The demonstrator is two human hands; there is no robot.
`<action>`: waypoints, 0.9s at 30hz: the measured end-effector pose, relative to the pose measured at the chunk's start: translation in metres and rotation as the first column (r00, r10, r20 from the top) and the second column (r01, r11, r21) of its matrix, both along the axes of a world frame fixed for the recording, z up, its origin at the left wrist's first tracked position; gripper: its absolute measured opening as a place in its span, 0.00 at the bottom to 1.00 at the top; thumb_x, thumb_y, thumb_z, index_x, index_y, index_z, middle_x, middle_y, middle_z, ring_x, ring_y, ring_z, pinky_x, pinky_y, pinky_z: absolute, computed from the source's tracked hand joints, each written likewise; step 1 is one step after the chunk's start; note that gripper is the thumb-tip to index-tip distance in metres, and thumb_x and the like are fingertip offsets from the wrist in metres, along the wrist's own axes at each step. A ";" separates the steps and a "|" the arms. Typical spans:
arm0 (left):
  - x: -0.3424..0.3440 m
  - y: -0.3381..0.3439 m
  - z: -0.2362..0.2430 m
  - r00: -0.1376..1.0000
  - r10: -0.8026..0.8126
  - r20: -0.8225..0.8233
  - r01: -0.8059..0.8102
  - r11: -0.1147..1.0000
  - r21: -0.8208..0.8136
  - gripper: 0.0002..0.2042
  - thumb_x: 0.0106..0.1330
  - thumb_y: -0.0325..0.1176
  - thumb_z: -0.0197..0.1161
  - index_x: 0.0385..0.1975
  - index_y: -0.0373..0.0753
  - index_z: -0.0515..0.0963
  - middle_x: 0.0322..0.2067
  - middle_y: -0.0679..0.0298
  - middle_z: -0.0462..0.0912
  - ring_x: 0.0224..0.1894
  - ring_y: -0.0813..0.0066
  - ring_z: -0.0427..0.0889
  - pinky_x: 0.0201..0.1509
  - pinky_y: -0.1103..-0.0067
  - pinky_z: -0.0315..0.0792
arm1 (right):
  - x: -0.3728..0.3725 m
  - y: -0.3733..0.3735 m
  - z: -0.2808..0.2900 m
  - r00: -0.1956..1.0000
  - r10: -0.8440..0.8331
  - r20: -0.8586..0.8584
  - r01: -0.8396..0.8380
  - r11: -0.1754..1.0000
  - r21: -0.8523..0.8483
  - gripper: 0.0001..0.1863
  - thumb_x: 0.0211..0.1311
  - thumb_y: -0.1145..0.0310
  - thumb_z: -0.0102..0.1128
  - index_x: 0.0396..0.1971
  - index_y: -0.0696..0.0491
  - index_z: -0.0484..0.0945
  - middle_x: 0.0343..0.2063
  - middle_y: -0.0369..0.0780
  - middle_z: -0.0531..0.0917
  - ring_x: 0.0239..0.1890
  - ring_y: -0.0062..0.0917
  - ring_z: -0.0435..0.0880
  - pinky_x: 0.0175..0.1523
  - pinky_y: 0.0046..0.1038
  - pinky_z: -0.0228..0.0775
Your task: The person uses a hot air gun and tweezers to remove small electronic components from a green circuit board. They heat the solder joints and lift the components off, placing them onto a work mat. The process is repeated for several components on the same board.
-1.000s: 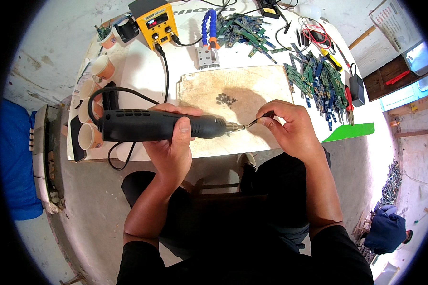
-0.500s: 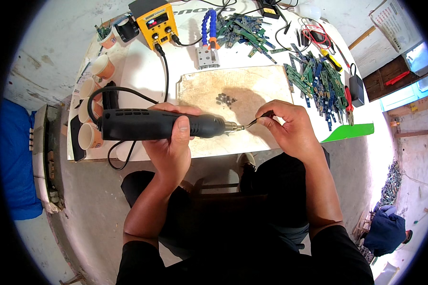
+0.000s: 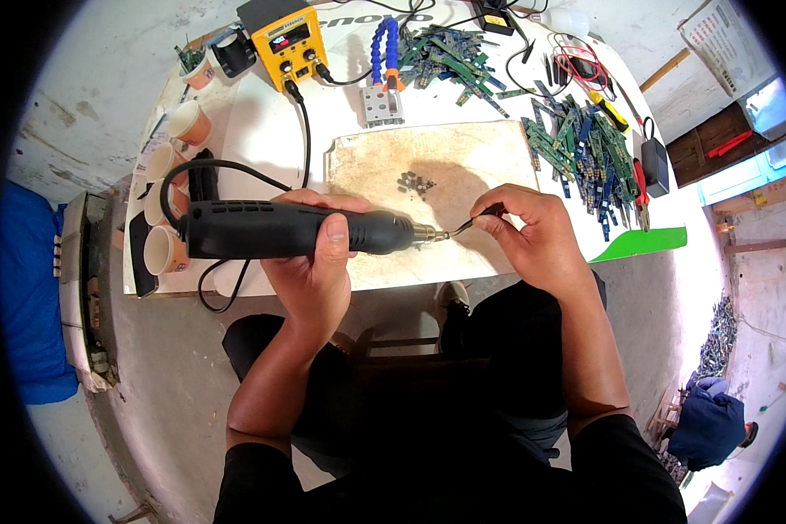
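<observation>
My left hand [image 3: 316, 262] grips a thick black hot-air tool [image 3: 262, 230] lying level, its metal nozzle [image 3: 430, 233] pointing right. My right hand [image 3: 528, 234] pinches thin dark tweezers [image 3: 473, 222] whose tip meets the nozzle end over a worn beige work mat [image 3: 384, 162]. Whether the tweezers hold anything is too small to tell. A small pile of dark chips [image 3: 415, 182] lies on the mat just beyond the nozzle. The tool's black cable [image 3: 305, 131] runs up to a yellow station [image 3: 285, 40] at the back.
Heaps of green circuit strips [image 3: 585, 148] lie at the right and rear [image 3: 445, 52]. Several paper cups [image 3: 168, 249] line the left table edge. A blue-orange flexible holder [image 3: 384, 61], pliers [image 3: 642, 188], a black box [image 3: 656, 166] and a green sheet [image 3: 637, 244] also lie on the white table [image 3: 253, 140].
</observation>
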State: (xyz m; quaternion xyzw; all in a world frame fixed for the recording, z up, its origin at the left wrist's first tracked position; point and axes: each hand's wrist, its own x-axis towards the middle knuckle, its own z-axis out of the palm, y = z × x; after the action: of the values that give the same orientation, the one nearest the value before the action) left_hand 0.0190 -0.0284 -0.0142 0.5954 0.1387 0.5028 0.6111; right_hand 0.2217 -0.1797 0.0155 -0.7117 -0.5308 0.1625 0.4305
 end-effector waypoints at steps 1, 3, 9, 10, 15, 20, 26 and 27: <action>0.000 0.000 0.000 1.000 -0.005 0.002 0.005 1.000 -0.005 0.12 0.70 0.29 0.60 0.47 0.37 0.67 0.36 0.53 0.85 0.37 0.76 0.84 0.33 0.85 0.78 | 0.000 0.000 0.000 1.000 -0.002 -0.001 0.002 1.000 -0.005 0.05 0.60 0.79 0.66 0.35 0.58 0.81 0.28 0.44 0.83 0.29 0.30 0.82 0.38 0.26 0.73; 0.000 -0.001 0.001 1.000 -0.015 0.007 0.015 1.000 -0.015 0.12 0.70 0.29 0.60 0.47 0.37 0.67 0.37 0.52 0.85 0.38 0.74 0.84 0.38 0.82 0.79 | 0.001 0.000 -0.001 1.000 -0.002 -0.003 0.003 1.000 0.003 0.05 0.60 0.78 0.66 0.35 0.58 0.81 0.29 0.44 0.83 0.29 0.30 0.82 0.38 0.26 0.73; 0.000 -0.001 -0.001 1.000 -0.020 -0.002 0.020 0.999 -0.025 0.12 0.70 0.29 0.60 0.47 0.36 0.66 0.37 0.51 0.85 0.41 0.72 0.83 0.51 0.74 0.77 | 0.000 -0.001 -0.004 0.999 -0.006 -0.032 0.007 1.000 0.015 0.04 0.60 0.79 0.66 0.35 0.58 0.81 0.28 0.44 0.83 0.29 0.31 0.82 0.38 0.26 0.73; 0.001 -0.001 -0.001 1.000 0.012 -0.015 -0.012 1.000 0.005 0.12 0.71 0.32 0.59 0.47 0.37 0.66 0.36 0.52 0.85 0.37 0.73 0.83 0.43 0.77 0.76 | -0.001 0.000 -0.004 0.999 -0.005 -0.033 0.006 1.000 0.016 0.04 0.60 0.79 0.66 0.35 0.58 0.81 0.28 0.44 0.83 0.30 0.31 0.83 0.38 0.26 0.73; 0.002 -0.002 0.003 0.987 0.137 -0.082 -0.134 0.990 0.042 0.12 0.73 0.39 0.57 0.46 0.38 0.68 0.33 0.52 0.85 0.28 0.78 0.81 0.27 0.85 0.73 | 0.002 0.000 -0.004 1.000 -0.020 0.018 0.020 1.000 0.008 0.04 0.60 0.78 0.66 0.34 0.58 0.81 0.30 0.43 0.84 0.32 0.29 0.84 0.40 0.26 0.74; -0.001 0.004 0.003 0.982 0.178 -0.059 -0.172 0.981 0.088 0.12 0.74 0.40 0.54 0.46 0.38 0.68 0.33 0.52 0.85 0.25 0.80 0.78 0.24 0.85 0.70 | 0.001 0.011 -0.014 0.996 -0.087 0.019 0.084 0.987 0.141 0.05 0.60 0.77 0.65 0.37 0.57 0.81 0.31 0.45 0.84 0.33 0.33 0.86 0.39 0.28 0.75; 0.000 0.007 0.005 0.976 0.212 -0.045 -0.209 0.976 0.068 0.12 0.75 0.40 0.53 0.47 0.38 0.68 0.32 0.53 0.85 0.24 0.81 0.78 0.23 0.86 0.69 | -0.003 0.037 -0.022 0.992 -0.125 0.013 0.122 0.982 0.142 0.07 0.61 0.77 0.65 0.39 0.57 0.81 0.33 0.46 0.85 0.35 0.35 0.86 0.41 0.30 0.76; 0.000 0.008 0.005 0.977 0.211 -0.034 -0.208 0.976 0.065 0.12 0.75 0.40 0.53 0.47 0.38 0.68 0.32 0.54 0.86 0.24 0.81 0.78 0.23 0.86 0.69 | -0.004 0.037 -0.021 0.990 -0.140 0.022 0.136 0.980 0.146 0.07 0.61 0.77 0.65 0.39 0.57 0.81 0.33 0.46 0.85 0.35 0.35 0.86 0.41 0.30 0.76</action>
State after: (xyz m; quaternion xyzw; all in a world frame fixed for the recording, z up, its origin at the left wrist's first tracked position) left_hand 0.0188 -0.0206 -0.0091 0.6060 0.1976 0.5563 0.5332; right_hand 0.2177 -0.1432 -0.0051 -0.7163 -0.4975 0.0817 0.4824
